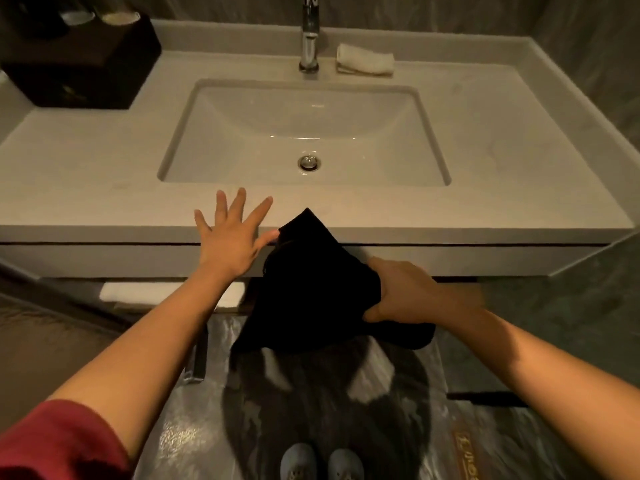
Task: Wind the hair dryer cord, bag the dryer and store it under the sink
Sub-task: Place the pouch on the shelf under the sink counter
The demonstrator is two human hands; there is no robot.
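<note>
A black cloth bag (308, 289) hangs in front of the vanity's front edge, its top corner reaching over the counter. My right hand (408, 292) grips the bag's right side. My left hand (230, 237) is spread with fingers apart just left of the bag, its thumb touching the bag's upper edge, and holds nothing. The hair dryer and its cord are hidden; I cannot tell whether they are inside the bag. The white sink (304, 133) sits in the counter (104, 188) above.
A chrome faucet (309, 36) and a rolled white cloth (365, 58) stand behind the basin. A dark box (83, 64) sits at the counter's back left. Folded white towels (166, 292) lie on a shelf under the vanity. My shoes (322, 462) rest on the marble floor.
</note>
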